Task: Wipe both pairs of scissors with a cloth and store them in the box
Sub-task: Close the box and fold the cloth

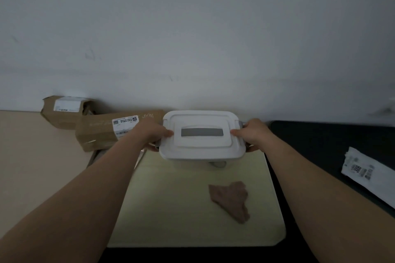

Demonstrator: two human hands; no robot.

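A white plastic box (202, 149) with its lid on and a grey handle set into the lid stands at the far end of a pale yellow mat (171, 209). My left hand (155, 132) grips the box's left end, thumb on the lid and fingers curled round the side. My right hand (252, 134) grips the right end the same way. A crumpled brown cloth (232, 199) lies on the mat, nearer to me and slightly right. No scissors are in view.
Two brown cardboard parcels (106, 132) (66, 111) lie at the back left by the wall. A white labelled bag (367, 175) rests on the dark surface (320, 145) to the right. A beige tabletop (32, 156) spreads to the left.
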